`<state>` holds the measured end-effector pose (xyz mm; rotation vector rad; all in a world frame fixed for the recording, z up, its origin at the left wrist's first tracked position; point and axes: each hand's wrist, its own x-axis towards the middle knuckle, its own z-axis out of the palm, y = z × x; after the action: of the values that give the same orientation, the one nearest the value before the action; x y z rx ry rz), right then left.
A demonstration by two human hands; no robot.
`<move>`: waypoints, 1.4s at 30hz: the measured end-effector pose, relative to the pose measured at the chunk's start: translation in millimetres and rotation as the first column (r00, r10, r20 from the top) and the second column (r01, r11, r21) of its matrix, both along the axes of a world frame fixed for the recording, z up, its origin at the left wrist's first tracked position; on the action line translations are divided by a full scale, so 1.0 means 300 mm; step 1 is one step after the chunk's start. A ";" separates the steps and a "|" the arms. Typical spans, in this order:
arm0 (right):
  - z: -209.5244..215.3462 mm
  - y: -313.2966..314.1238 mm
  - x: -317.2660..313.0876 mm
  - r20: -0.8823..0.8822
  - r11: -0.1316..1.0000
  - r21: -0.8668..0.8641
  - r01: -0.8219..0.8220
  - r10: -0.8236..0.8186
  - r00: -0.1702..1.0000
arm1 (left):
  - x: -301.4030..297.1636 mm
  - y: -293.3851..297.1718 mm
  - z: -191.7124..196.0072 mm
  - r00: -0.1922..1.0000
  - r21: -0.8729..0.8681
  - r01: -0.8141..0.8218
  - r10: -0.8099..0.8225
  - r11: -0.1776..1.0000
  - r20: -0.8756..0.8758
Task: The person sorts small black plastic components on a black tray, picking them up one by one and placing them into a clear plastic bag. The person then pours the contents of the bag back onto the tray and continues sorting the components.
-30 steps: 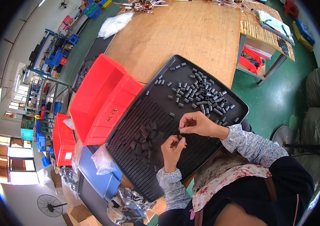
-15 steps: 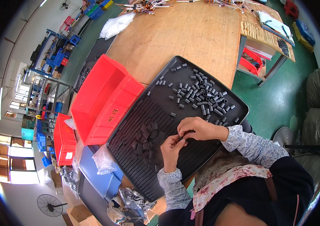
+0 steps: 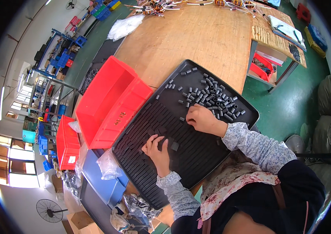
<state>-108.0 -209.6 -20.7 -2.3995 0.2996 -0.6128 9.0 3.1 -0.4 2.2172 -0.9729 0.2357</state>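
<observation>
A large black tray point(image 3: 247, 111) lies slanted in front of me. Short black tubes point(image 3: 222, 102) are heaped on its far right part, and a few lie scattered beside the heap. Rows of thin dark strips cover the near and left part, with loose flat black pieces point(image 3: 175, 146) on top of them. My left hand point(image 3: 158, 154) reaches down over the flat pieces, its fingers spread. At the near edge of the tube heap is my right hand point(image 3: 204, 118), its fingers curled together; their tips and anything between them are hidden.
Left of the tray stands a red bin point(image 3: 109, 105), with a second red bin point(image 3: 67, 144) beyond it. A plastic bag point(image 3: 108, 164) lies on a blue bin point(image 3: 102, 181) at the tray's near left. The wooden table point(image 3: 188, 35) extends behind, with wired coils at its far edge.
My hands, together over the tray before, have parted. The left moved left and opened over the flat pieces; the right moved up to the tubes. The view shifted slightly.
</observation>
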 end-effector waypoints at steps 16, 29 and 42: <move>0.046 0.020 -0.055 0.106 0.847 0.531 -0.016 -0.048 0.993 | -0.146 -0.055 0.013 0.372 -0.521 0.046 -0.499 0.852 -0.783; 0.089 0.083 -0.111 0.134 0.629 0.718 -0.298 0.295 0.946 | -0.159 -0.051 -0.024 0.375 -0.420 0.109 -0.428 0.901 -0.822; 0.034 0.032 0.002 0.039 0.901 0.391 0.186 -0.218 0.975 | -0.084 -0.012 0.025 0.980 -0.001 0.194 -0.194 0.981 0.037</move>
<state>-107.5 -199.9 -10.6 -1.9728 0.5838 -0.6731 -16.2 -0.6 7.1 2.1029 -1.1988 0.1895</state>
